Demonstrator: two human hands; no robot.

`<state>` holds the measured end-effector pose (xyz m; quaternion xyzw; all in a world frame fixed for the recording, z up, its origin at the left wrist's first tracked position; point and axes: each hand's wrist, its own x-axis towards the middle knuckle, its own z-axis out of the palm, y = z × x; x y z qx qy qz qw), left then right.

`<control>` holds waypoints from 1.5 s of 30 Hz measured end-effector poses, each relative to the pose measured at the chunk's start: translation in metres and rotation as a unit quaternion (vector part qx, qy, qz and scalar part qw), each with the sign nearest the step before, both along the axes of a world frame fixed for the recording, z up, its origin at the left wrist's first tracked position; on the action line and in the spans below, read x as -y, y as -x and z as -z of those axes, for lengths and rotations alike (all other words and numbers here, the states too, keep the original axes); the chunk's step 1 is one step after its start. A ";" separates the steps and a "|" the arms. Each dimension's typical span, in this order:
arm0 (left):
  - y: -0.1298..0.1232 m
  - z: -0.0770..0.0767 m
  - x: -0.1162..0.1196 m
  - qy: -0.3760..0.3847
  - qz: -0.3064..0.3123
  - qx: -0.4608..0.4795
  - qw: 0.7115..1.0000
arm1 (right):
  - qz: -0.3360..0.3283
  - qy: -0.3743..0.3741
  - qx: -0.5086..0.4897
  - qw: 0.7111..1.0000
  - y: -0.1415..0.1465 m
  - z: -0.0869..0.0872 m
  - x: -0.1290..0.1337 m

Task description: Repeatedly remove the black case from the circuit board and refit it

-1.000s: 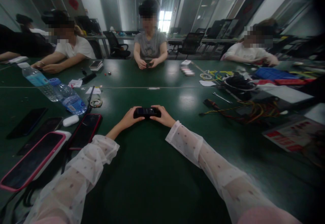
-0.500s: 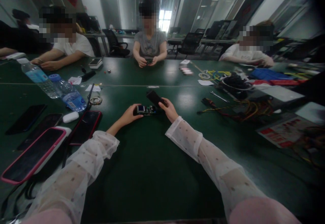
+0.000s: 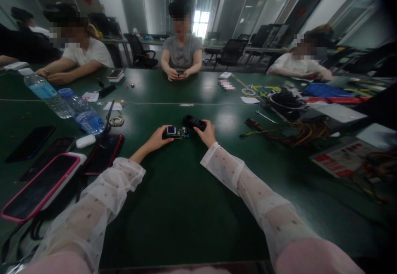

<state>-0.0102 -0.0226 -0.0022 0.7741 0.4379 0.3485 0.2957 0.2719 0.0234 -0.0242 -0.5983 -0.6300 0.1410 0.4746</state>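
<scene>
Out over the green table (image 3: 182, 207), my left hand (image 3: 156, 138) is closed around the left end of a circuit board (image 3: 179, 133) that carries a small screen (image 3: 171, 130). My fingers and thumb cover part of that end. My right hand (image 3: 207, 133) grips a black plastic casing (image 3: 194, 122) by its right end, and the inner side of the casing appears to face me. Casing and board are close to each other, the casing slightly higher and to the right. Whether they touch I cannot tell.
To the left lie several phones, one a pink-rimmed phone (image 3: 41, 186), plus a white earbud case (image 3: 86, 141) and two water bottles (image 3: 83, 114). On the right are a wrench (image 3: 266, 117), tangled wires (image 3: 276, 135) and metal boxes (image 3: 338, 116). Several people sit around the table.
My right hand has turned the black casing over, from its plain face to its recessed-looking side, and moved it slightly off the board. My left hand stays nearly in place.
</scene>
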 end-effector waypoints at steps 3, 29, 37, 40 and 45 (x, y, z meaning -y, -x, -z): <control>0.000 0.000 0.000 -0.007 0.004 0.000 1.000 | 0.000 -0.009 0.025 1.000 0.003 -0.004 0.003; 0.000 -0.001 0.000 -0.018 -0.006 -0.015 1.000 | 0.043 -0.071 -0.112 0.990 -0.001 -0.020 0.011; 0.000 -0.001 -0.001 -0.037 -0.016 -0.032 0.999 | 0.021 -0.066 -0.089 0.994 0.001 -0.024 0.014; -0.001 -0.001 -0.001 -0.037 -0.019 -0.036 0.998 | 0.017 -0.066 -0.087 0.994 0.001 -0.024 0.014; -0.001 -0.003 0.001 -0.036 -0.017 -0.037 0.999 | 0.017 -0.074 -0.080 0.994 0.001 -0.023 0.013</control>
